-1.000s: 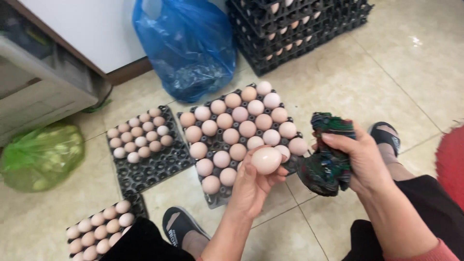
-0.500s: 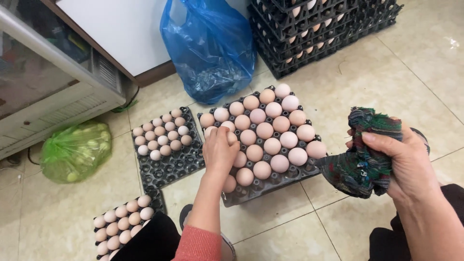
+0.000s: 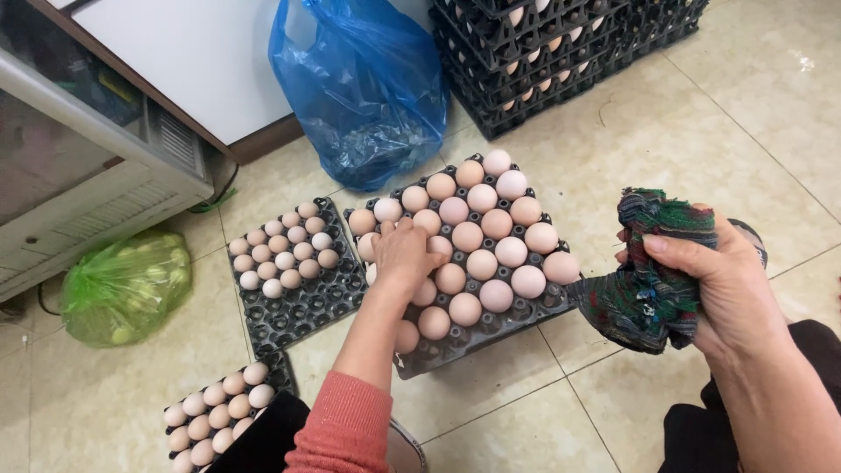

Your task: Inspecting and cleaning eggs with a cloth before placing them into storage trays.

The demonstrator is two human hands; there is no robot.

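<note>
A: How far along does the work stand, judged from the large black egg tray (image 3: 491, 326) on the tiled floor (image 3: 701, 149)?

B: The tray is nearly full of pale pink and tan eggs (image 3: 496, 224). A few cups along its near edge look unfilled, so most of the filling appears done and a small remainder is left. The left hand (image 3: 405, 256) lies palm down on the eggs at the tray's left side. Its fingers are curled over them, but whether it grasps one cannot be told, since the palm hides it.

A: And the right hand?

B: The right hand (image 3: 718, 280) is off the tray's right edge. Its grip is closed around a bunched cloth (image 3: 653, 267) of dark green, red and blue stripes, whose lower corner hangs just beside the tray's near right corner.

A: How do the eggs look?

B: They are smooth, matt and unbroken, and stand upright in their cups in even rows. No cracks or dirt can be made out.

A: What else lies about the tray?

B: To its left is a smaller tray (image 3: 298, 280), half filled with smaller eggs. Nearer the person and farther left is a third tray (image 3: 219, 412). Behind the large tray are a blue plastic bag (image 3: 359, 88) and a stack of black trays (image 3: 561, 52). Far to the left is a green bag (image 3: 123, 285).
</note>
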